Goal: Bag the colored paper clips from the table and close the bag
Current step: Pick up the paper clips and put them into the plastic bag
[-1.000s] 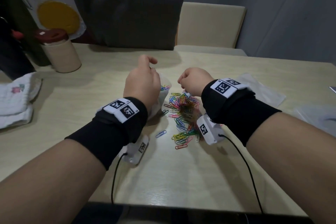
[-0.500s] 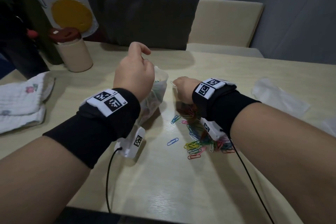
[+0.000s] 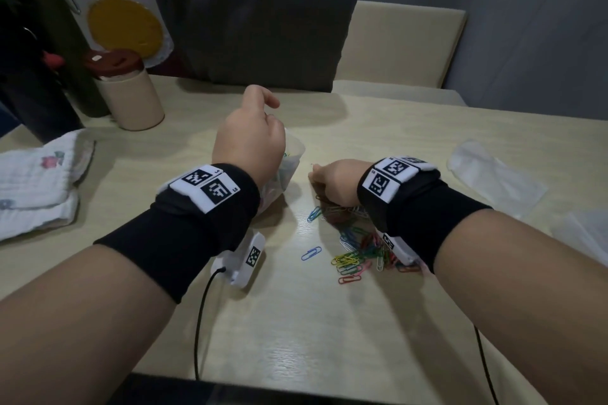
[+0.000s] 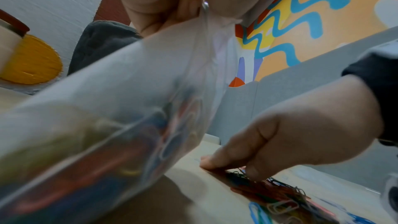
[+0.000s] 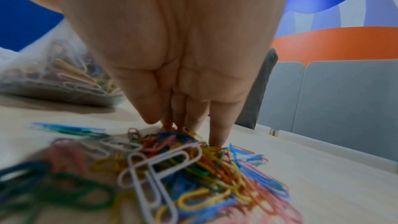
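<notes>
Paper clips: a loose multicoloured heap (image 3: 357,246) lies on the table (image 3: 296,339) at the centre, spreading toward 5 o'clock under the right wrist; one blue clip (image 3: 311,253) sits apart at the heap's 9 o'clock.
Bag: a clear plastic bag (image 3: 286,168) rests on the table at 10 o'clock of the heap, already holding a good share of clips, visible through its wall in both wrist views.
Left hand: the left hand (image 3: 250,145) pinches the bag's top edge between thumb and curled fingers and holds it up; whether the mouth gapes wide cannot be told.
Right hand: the right hand (image 3: 332,179) is down on the far edge of the heap, fingers (image 5: 193,108) pressed together with the thumb, tips among the clips and closing on a small bunch.
Done so far: by the look of it, part of the clips are bagged.
Left to do: many clips wait on the table, the stray blue one too; the bag's closing is not yet begun.
Nearby: a folded cloth (image 3: 36,184) at 9 o'clock, a lidded jar (image 3: 128,92) at 10 o'clock.
</notes>
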{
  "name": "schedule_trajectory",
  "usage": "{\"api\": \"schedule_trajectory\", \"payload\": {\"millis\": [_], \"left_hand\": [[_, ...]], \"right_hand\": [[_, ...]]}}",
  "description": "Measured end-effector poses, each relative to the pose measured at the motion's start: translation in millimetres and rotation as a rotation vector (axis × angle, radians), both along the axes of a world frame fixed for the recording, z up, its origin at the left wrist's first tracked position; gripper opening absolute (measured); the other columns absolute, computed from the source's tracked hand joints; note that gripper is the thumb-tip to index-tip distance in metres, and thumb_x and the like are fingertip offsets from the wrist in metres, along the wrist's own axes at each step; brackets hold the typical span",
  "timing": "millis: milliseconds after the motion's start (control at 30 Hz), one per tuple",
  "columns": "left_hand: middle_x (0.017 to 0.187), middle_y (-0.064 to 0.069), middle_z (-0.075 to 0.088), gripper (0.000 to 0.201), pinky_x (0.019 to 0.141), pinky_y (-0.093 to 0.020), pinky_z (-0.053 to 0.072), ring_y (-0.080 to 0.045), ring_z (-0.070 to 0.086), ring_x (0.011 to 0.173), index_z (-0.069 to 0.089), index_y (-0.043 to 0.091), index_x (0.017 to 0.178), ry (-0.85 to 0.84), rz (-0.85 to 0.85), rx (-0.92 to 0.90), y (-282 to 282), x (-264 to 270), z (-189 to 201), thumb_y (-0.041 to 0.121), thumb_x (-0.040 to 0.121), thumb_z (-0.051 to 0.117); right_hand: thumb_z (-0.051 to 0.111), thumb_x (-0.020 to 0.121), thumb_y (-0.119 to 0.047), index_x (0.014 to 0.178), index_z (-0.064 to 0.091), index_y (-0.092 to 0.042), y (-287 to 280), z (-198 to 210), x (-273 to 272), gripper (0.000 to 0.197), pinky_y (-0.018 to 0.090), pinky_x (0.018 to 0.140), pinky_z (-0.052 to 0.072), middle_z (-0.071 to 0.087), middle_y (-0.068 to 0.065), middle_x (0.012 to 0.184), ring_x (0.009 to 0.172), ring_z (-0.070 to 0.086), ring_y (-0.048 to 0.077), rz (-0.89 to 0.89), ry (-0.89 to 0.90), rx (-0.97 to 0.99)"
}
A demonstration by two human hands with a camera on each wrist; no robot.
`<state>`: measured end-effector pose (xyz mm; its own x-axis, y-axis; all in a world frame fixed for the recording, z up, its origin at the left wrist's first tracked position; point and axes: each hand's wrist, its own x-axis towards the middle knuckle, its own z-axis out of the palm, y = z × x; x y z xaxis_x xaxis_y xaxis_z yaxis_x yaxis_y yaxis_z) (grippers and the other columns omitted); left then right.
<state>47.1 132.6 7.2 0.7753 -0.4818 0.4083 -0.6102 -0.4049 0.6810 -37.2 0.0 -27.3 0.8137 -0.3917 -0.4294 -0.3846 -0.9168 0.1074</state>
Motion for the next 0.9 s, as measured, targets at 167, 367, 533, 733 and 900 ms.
{"api": "schedule_trajectory", "payload": {"millis": [167,367,533,733,900], "left_hand": [[0.069,-0.003,0.056,0.025,0.062,-0.036,0.044,-0.027,0.055,0.069,0.050,0.020,0.109,0.009,-0.033,0.020,2.3,-10.5,-4.6,0.013,0.087,0.041],[0.071,-0.005,0.058,0.025,0.065,-0.039,0.046,-0.031,0.056,0.073,0.049,0.018,0.111,-0.013,-0.055,0.041,4.1,-19.3,-3.8,0.013,0.088,0.042],[0.072,-0.005,0.058,0.025,0.066,-0.040,0.047,-0.031,0.057,0.074,0.048,0.019,0.112,-0.029,-0.047,0.077,7.0,-20.5,-1.6,0.013,0.089,0.040],[0.077,-0.007,0.060,0.026,0.068,-0.039,0.047,-0.033,0.057,0.077,0.048,0.018,0.113,-0.050,-0.048,0.111,5.9,-21.9,-1.3,0.014,0.089,0.040],[0.076,-0.009,0.062,0.024,0.070,-0.044,0.048,-0.034,0.057,0.077,0.047,0.019,0.113,-0.088,-0.083,0.157,2.1,-26.9,-5.9,0.014,0.089,0.041]], "right_hand": [[0.034,0.103,-0.014,0.153,0.023,-0.013,8.8,11.1,-22.7,0.052,0.033,0.107,0.035,0.036,0.011,0.153,0.134,0.043,0.031,0.086,0.156,-0.052],[0.041,0.098,-0.025,0.130,0.056,-0.015,20.9,10.0,-30.8,0.037,0.033,0.099,0.045,0.056,0.008,0.136,0.119,0.056,0.029,0.157,-0.031,-0.035],[0.045,0.096,-0.027,0.135,0.050,-0.020,47.3,-0.3,-41.9,0.041,0.040,0.103,0.044,0.049,0.005,0.138,0.125,0.050,0.031,0.213,-0.068,0.087],[0.047,0.095,-0.029,0.122,0.064,-0.019,37.3,16.3,-63.0,0.034,0.032,0.079,0.048,0.056,0.007,0.124,0.107,0.060,0.029,0.187,-0.082,0.010],[0.061,0.085,-0.042,0.111,0.063,-0.029,58.8,12.4,-70.2,0.030,0.033,0.075,0.049,0.051,0.001,0.116,0.101,0.058,0.026,0.261,-0.165,0.118]]}}
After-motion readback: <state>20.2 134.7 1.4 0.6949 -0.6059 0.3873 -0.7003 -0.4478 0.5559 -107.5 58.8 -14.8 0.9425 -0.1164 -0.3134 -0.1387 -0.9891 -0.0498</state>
